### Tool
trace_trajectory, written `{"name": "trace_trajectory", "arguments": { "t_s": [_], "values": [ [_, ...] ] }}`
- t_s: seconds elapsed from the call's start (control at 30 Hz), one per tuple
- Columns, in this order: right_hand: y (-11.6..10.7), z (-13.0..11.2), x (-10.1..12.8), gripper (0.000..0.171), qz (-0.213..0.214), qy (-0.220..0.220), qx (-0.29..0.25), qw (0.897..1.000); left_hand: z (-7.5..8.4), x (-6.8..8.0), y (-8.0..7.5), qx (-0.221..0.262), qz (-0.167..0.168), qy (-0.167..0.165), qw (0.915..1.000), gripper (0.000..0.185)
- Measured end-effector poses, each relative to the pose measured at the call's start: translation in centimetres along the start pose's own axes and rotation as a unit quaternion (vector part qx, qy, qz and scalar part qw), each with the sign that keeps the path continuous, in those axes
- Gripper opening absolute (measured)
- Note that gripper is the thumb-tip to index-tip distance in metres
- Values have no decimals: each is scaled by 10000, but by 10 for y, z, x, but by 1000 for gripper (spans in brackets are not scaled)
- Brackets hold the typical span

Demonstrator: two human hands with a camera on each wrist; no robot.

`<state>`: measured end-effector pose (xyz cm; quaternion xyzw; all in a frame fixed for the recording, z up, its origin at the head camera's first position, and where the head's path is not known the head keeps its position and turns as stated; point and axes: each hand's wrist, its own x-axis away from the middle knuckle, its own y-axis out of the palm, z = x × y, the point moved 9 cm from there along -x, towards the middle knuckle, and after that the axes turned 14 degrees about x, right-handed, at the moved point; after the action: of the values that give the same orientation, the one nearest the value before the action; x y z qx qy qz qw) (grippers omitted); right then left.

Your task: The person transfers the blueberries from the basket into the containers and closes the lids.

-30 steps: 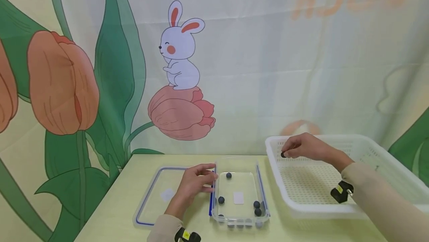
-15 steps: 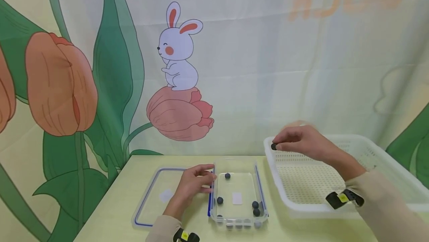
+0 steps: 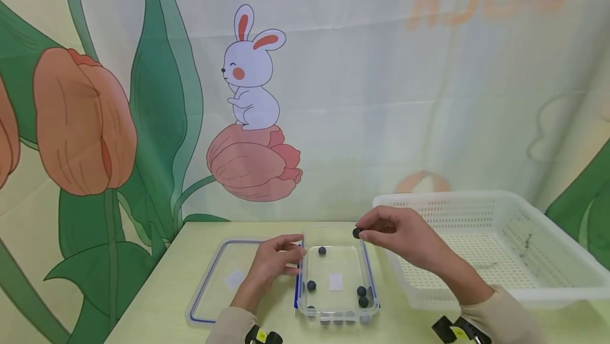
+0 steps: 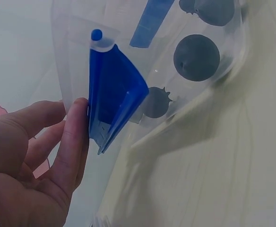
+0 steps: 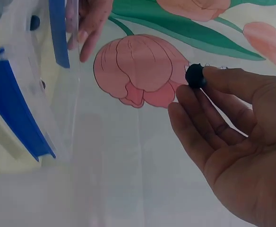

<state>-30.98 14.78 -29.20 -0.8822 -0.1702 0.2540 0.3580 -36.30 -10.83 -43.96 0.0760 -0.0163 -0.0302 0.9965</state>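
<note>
In the head view a clear lidless food container (image 3: 335,309) with blue side clips stands on the table, with several dark blueberries (image 3: 322,251) inside. My left hand (image 3: 271,264) grips its left wall near the back. The left wrist view shows the fingers (image 4: 74,137) against the wall beside a hanging blue clip (image 4: 112,92); several blueberries (image 4: 196,57) show through the plastic. Between thumb and fingertips my right hand (image 3: 405,235) pinches one blueberry (image 3: 357,233), above the container's back right rim. The right wrist view shows this blueberry (image 5: 195,75) apart from the container.
A blue-edged clear lid (image 3: 209,280) lies on the table (image 3: 157,291) left of the container, partly behind the left hand. To the right stands a white perforated basket (image 3: 476,296). A printed curtain (image 3: 343,121) hangs behind the table.
My right hand has risen out of the white basket and moved left with the blueberry to the container's right rim. The left hand has stayed on the container.
</note>
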Motion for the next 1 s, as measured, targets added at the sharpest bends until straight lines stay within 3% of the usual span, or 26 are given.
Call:
{"name": "trace_trajectory", "arguments": {
  "t_s": [0.43, 1.0],
  "values": [
    [50, -2, 5, 9, -17, 59, -328, 9994, 2, -1, -1, -82, 48, 77, 9999, 45],
    [104, 6, 10, 7, -872, 233, -463, 9948, 6, -1, -10, -310, 153, 137, 9993, 43]
  ]
}}
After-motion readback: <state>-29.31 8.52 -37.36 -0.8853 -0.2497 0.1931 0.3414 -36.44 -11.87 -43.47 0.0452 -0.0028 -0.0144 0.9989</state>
